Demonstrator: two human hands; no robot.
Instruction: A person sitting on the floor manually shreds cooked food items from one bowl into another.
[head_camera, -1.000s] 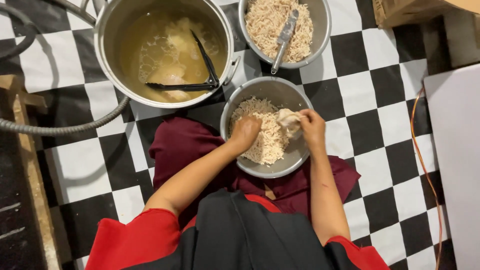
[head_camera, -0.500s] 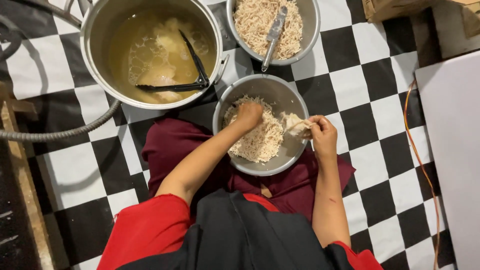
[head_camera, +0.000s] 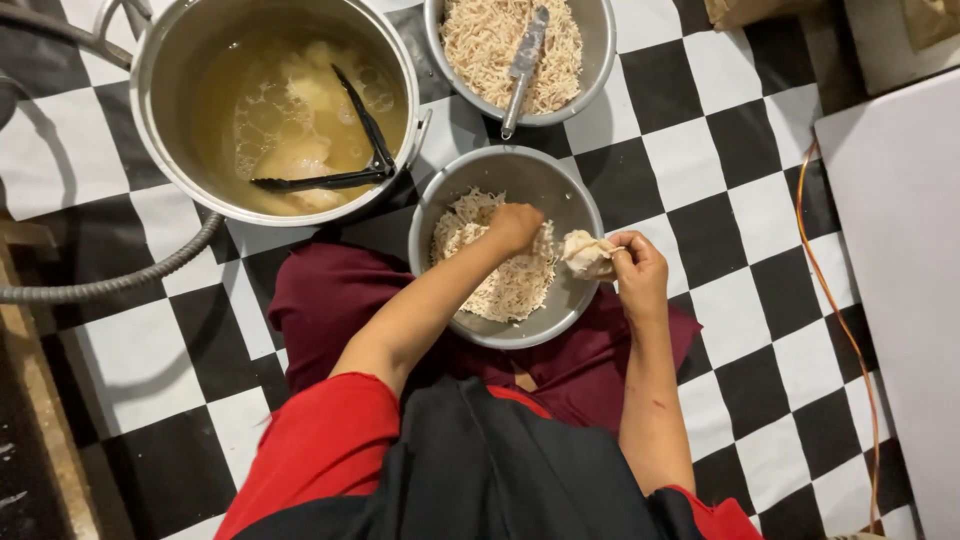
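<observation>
A metal bowl (head_camera: 520, 168) with shredded pale meat (head_camera: 500, 285) rests on my lap over a maroon cloth (head_camera: 330, 300). My left hand (head_camera: 515, 226) reaches into the bowl, its fingers closed on shreds of the meat. Over the bowl's right rim, my right hand (head_camera: 636, 268) grips a whole pale chunk of meat (head_camera: 585, 254).
A big pot (head_camera: 150, 110) of yellowish broth with meat pieces and black tongs (head_camera: 350, 150) stands at the upper left. A second bowl (head_camera: 600, 50) of shredded meat with a metal utensil (head_camera: 524, 62) sits at the top. Grey hose (head_camera: 120, 280) left, orange cable (head_camera: 830, 300) and white surface (head_camera: 900, 250) right.
My left hand has shifted slightly within the bowl while my right hand keeps hold of the chunk. The view has drifted a little.
</observation>
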